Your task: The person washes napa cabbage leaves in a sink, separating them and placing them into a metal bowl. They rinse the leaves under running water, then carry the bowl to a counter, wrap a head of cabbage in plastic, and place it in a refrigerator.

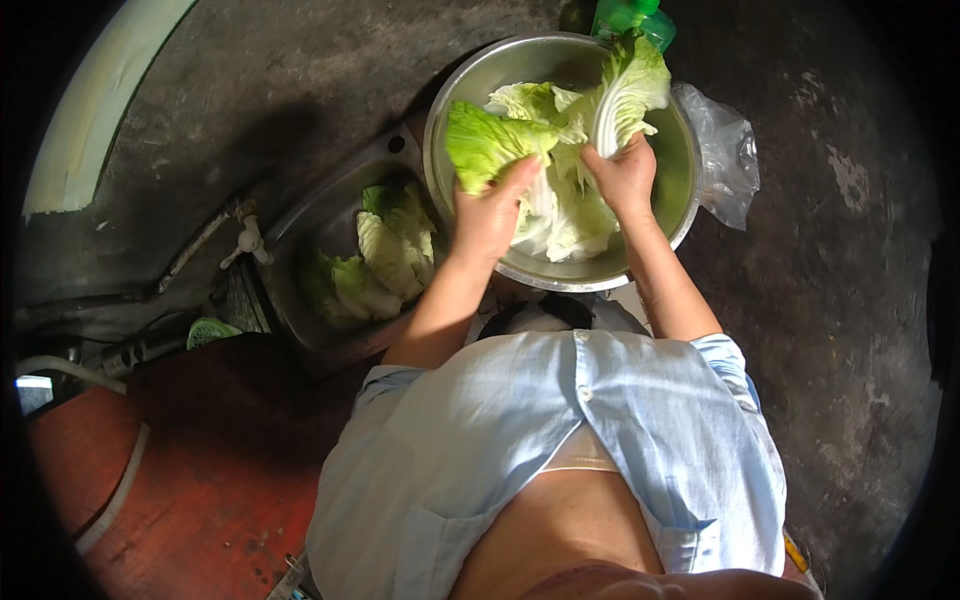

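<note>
Over a round metal basin [686, 217], my left hand [491, 214] grips a green napa cabbage leaf [491, 142], its ruffled top fanned out toward the basin's left rim. My right hand [626, 169] pinches a second cabbage leaf [632, 94] by its white rib, and that leaf stands up past the far rim. More pale cabbage leaves [581, 225] lie in the basin between and below my hands, apparently in water. Parts of the held leaves are hidden behind my fingers.
Left of the basin is a metal sink [315, 221] with several cabbage leaves [397, 244] inside. A white tap [249, 241] stands at its left edge. A green bottle [652, 26] is behind the basin, and a clear plastic bag [724, 154] lies at its right.
</note>
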Motion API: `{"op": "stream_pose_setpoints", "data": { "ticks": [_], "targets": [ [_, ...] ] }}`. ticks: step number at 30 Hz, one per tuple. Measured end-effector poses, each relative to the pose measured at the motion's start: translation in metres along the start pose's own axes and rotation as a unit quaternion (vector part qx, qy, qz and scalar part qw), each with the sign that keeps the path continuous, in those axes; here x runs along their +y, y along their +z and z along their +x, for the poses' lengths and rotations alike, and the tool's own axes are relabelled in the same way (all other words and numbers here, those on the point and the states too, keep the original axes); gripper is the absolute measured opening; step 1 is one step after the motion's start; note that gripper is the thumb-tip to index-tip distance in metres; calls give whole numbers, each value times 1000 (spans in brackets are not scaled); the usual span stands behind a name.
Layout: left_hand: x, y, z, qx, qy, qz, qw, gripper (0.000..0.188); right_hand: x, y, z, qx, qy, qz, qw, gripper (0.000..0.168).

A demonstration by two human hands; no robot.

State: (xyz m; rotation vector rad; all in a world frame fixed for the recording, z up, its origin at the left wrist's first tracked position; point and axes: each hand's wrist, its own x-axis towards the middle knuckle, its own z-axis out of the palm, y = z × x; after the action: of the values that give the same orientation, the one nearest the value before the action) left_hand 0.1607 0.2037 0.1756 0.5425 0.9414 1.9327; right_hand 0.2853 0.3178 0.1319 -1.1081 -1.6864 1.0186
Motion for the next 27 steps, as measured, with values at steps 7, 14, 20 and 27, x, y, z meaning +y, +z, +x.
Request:
{"op": "stream_pose_setpoints", "data": {
  "ticks": [7, 14, 20, 27],
  "targets": [
    [33, -41, 13, -153, -167, -112, 968, 28, 0, 2, 1, 30, 20, 131, 991, 28],
    [-1, -33, 14, 32, 253, 634, 730, 61, -13, -3, 1, 11, 50, 314, 948, 17],
    [-21, 4, 14, -88, 0, 296, 951, 39, -25, -6, -11, -130, 100, 276, 947, 35],
    [-36, -22, 33, -55, -159, -98, 981, 26, -15, 2, -1, -28, -16, 105, 994, 31]
  ]
}}
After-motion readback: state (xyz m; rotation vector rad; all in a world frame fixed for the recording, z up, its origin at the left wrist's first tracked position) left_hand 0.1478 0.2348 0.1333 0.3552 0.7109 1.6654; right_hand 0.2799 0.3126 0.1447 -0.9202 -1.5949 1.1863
